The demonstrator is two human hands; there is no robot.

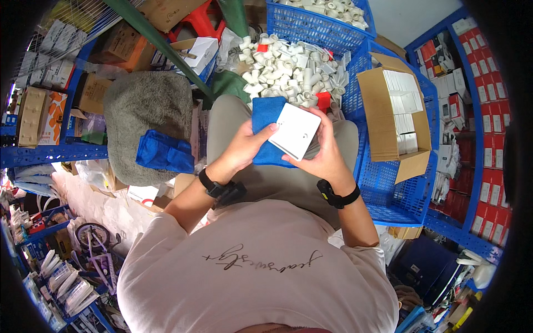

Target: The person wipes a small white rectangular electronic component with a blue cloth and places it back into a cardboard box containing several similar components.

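Note:
A white square plate (296, 130), which looks like a plastic wall switch or cover plate, is tilted between my two hands above my lap. My right hand (324, 146) grips it by its right side, with fingers at the upper and lower edges. Under the plate lies a folded blue cloth (266, 111), held by my left hand (243, 145). My left thumb rests on the plate's left corner; the other left fingers are hidden behind the cloth. A small dark mark shows on the plate's face.
White plastic pipe fittings (287, 68) are heaped ahead of my knees. To the right, an open cardboard box (377, 120) of white plates stands on a blue plastic crate (387, 204). Another blue cloth (164, 152) lies on a grey towel-covered surface (145, 100) at left. Shelves flank both sides.

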